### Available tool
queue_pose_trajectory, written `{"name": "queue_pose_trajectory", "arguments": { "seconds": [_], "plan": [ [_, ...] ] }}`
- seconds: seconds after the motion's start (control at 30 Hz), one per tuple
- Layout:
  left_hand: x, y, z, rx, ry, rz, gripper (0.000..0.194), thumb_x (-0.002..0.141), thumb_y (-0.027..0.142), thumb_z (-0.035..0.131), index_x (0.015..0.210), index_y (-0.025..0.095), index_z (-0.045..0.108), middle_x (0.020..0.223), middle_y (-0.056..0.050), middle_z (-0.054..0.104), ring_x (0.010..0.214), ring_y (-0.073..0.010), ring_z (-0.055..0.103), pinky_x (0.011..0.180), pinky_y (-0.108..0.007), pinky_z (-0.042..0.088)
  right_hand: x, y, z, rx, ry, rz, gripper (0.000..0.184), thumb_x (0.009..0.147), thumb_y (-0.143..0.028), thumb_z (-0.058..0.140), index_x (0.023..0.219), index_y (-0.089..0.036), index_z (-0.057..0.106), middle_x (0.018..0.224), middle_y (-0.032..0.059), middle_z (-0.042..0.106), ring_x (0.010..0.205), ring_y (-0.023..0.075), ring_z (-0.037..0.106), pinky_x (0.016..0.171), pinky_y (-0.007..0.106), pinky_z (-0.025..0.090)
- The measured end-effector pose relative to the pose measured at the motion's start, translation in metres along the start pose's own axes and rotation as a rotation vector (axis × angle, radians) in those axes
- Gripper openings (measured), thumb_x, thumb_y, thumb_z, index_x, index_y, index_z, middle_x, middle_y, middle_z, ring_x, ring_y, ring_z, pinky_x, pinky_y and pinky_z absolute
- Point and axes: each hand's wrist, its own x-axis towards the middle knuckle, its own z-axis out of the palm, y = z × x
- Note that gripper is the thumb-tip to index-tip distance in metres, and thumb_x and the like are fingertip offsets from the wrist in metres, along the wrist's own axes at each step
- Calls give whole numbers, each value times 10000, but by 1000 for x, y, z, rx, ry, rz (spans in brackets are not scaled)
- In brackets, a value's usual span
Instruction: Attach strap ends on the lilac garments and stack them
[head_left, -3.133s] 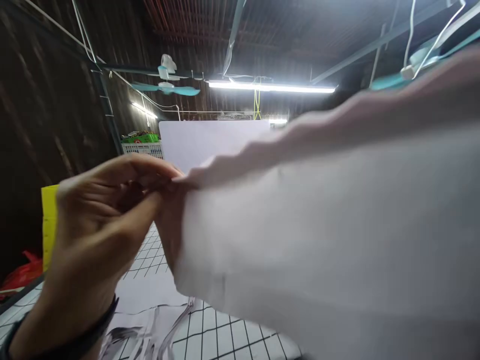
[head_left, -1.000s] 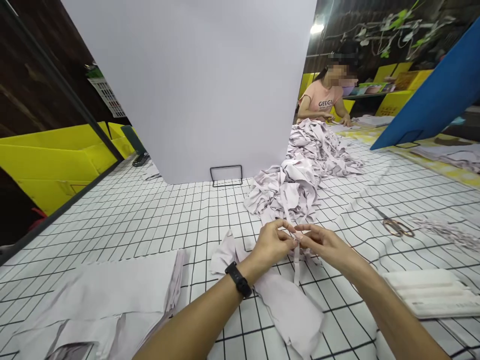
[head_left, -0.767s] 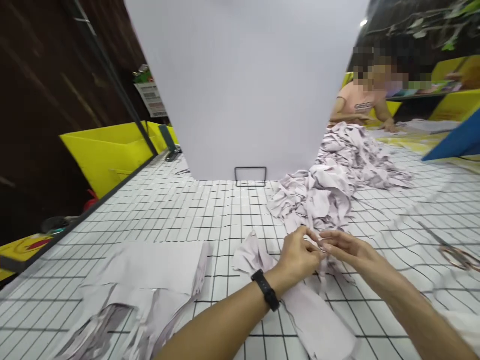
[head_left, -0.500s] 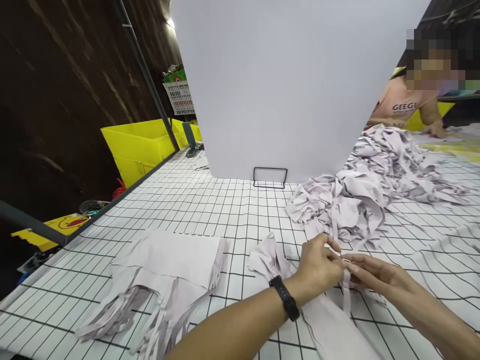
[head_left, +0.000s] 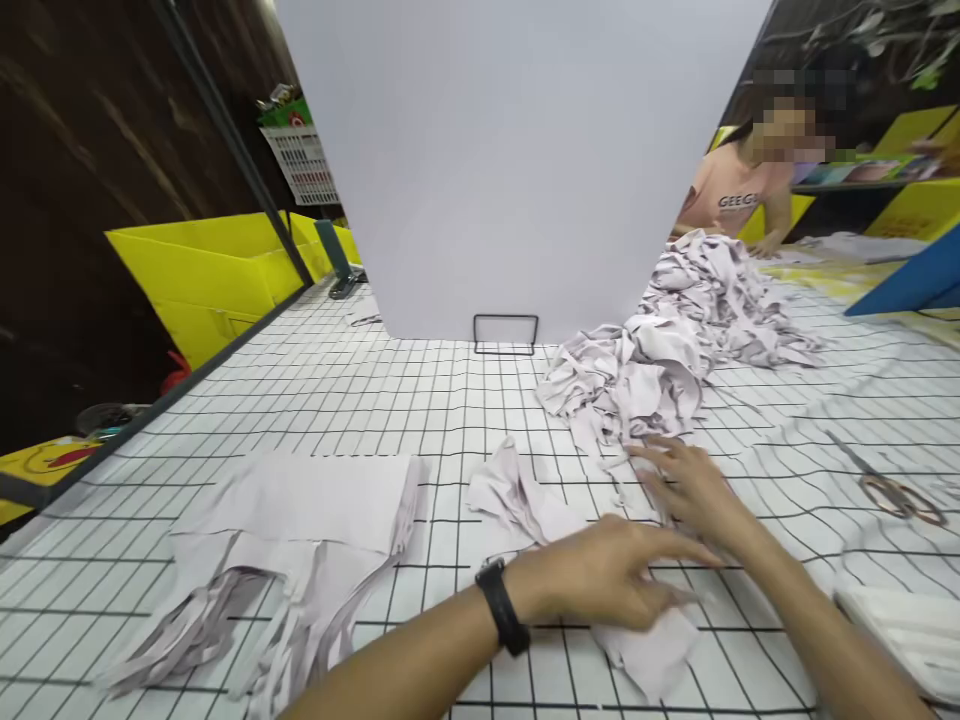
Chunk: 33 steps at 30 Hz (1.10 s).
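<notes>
My left hand (head_left: 604, 572), with a black band on the wrist, lies low over a pale lilac cloth piece (head_left: 651, 650). Its index finger stretches to the right and the thumb is apart; nothing shows in its grip, though motion blurs it a little. Farther back, my right hand (head_left: 694, 492) reaches with spread fingers over small cloth strips (head_left: 619, 478), beside the near pile of cut cloth (head_left: 630, 385). Left of my hands sits a crumpled cloth piece (head_left: 510, 490). A layered stack of the same cloth (head_left: 300, 500), with strips hanging off its near side, lies at left.
A tall pale board (head_left: 517, 170) with a wire stand (head_left: 505, 334) rises at the back. Scissors (head_left: 889, 490) and a white flat object (head_left: 904, 635) lie at right. Yellow bins (head_left: 202, 285) stand past the left table edge. Another person (head_left: 739, 190) sits at the far right.
My hands were pinched together at a narrow strip; now they are apart. The left has come nearer over the cloth piece, and the right has opened beside the strips. The camera view shifted.
</notes>
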Motion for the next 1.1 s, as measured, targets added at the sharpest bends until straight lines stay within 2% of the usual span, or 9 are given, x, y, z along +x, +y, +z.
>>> {"name": "queue_pose_trajectory", "arguments": {
  "seconds": [0.07, 0.17, 0.27, 0.37, 0.47, 0.53, 0.73, 0.9, 1.1],
  "plan": [
    [-19, 2, 2, 244, 67, 8, 357, 892, 65, 596, 1203, 215, 685, 1198, -87, 713, 1162, -244, 652, 1016, -389, 509, 0, 7, -6, -57, 141, 80, 412, 869, -435, 453, 1054, -229, 758, 1212, 203, 658, 1179, 450, 547, 993, 683, 385],
    [-46, -3, -15, 514, 336, -150, 359, 880, -1, 493, 1137, 148, 696, 1095, -119, 720, 1060, -256, 643, 953, -414, 519, -19, -10, -24, -95, 276, 167, 394, 886, -470, 466, 1046, -243, 744, 1180, 197, 661, 1101, 439, 573, 938, 638, 460],
    [-64, -8, -44, 770, 476, -306, 390, 846, -50, 423, 1058, 137, 693, 1030, -117, 706, 979, -259, 592, 898, -428, 493, -59, -55, -30, 102, 100, 173, 387, 886, -570, 525, 1005, -287, 760, 1178, 157, 677, 897, 366, 657, 750, 542, 571],
    [-68, -11, -64, 946, 328, -251, 395, 817, -65, 423, 1007, 163, 683, 1029, -101, 690, 1003, -265, 537, 865, -411, 447, -103, -96, -14, 278, -202, 119, 335, 904, -559, 569, 1030, -320, 768, 1217, 115, 677, 956, 315, 692, 774, 446, 612],
    [-62, -15, -72, 1059, 147, -177, 390, 755, -97, 438, 923, 171, 665, 1072, -101, 684, 1106, -279, 500, 930, -444, 376, -135, -111, 8, 219, -192, 47, 269, 835, -492, 681, 1031, -319, 746, 1288, 102, 657, 1168, 365, 628, 876, 478, 592],
    [-56, -19, -74, 1084, 125, -178, 387, 743, -111, 429, 889, 170, 652, 1075, -103, 684, 1136, -280, 488, 978, -477, 321, -144, -108, 14, 229, -113, 53, 214, 892, -465, 606, 948, -301, 732, 1231, 106, 680, 1108, 341, 656, 845, 450, 593],
    [-44, -20, -91, 1049, 205, -244, 348, 832, -27, 401, 858, 172, 685, 995, -114, 685, 1173, -311, 460, 1011, -558, 241, -124, -82, -10, 471, 16, 442, 404, 871, -631, 587, 894, -251, 721, 811, 63, 730, 731, 266, 676, 609, 340, 541],
    [-47, -15, -103, 1002, 192, -300, 243, 783, 54, 499, 835, 153, 715, 970, -126, 639, 1120, -335, 458, 931, -535, 295, -98, -65, -26, 610, 27, 528, 567, 769, -681, 682, 1075, -205, 717, 710, 48, 698, 585, 214, 589, 529, 326, 496],
    [-56, -2, -113, 895, 219, -345, 128, 788, 151, 571, 737, 160, 689, 1042, -112, 580, 1112, -318, 451, 974, -530, 312, -81, -77, -45, 607, -60, 473, 552, 684, -731, 727, 861, -211, 785, 853, 105, 755, 914, 338, 685, 764, 387, 558]
  ]
}}
